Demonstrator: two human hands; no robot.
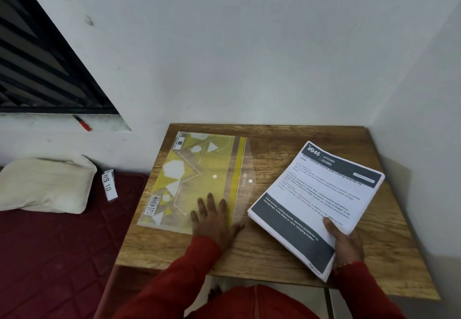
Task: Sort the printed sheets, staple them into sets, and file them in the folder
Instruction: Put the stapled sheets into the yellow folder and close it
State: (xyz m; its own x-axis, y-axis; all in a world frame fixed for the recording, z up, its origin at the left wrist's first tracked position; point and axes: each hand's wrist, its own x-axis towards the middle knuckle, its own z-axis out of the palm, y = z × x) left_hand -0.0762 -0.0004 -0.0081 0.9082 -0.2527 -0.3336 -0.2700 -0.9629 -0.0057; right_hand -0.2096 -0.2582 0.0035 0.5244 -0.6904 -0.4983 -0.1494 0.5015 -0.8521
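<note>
Left hand (214,221) flat on the near end of the yellow-patterned clear folder (197,179), fingers straight and spread, grip wide and holding nothing; folder lying flat on the left half of the wooden counter (262,251). Right hand (345,242) with grip closed round the near edge of the stack of printed sheets (316,199), thumb on top, stack tilted over the counter's right half, just beside the folder. Off to the left, a cream pillow (45,184) and a "WS 10" tag (108,185) on the maroon bed (57,256).

A cream pillow (46,185) and a "WS 10" tag (109,185) lie on maroon bedding (57,256); a red pen (82,123) rests on the sill (62,125).
</note>
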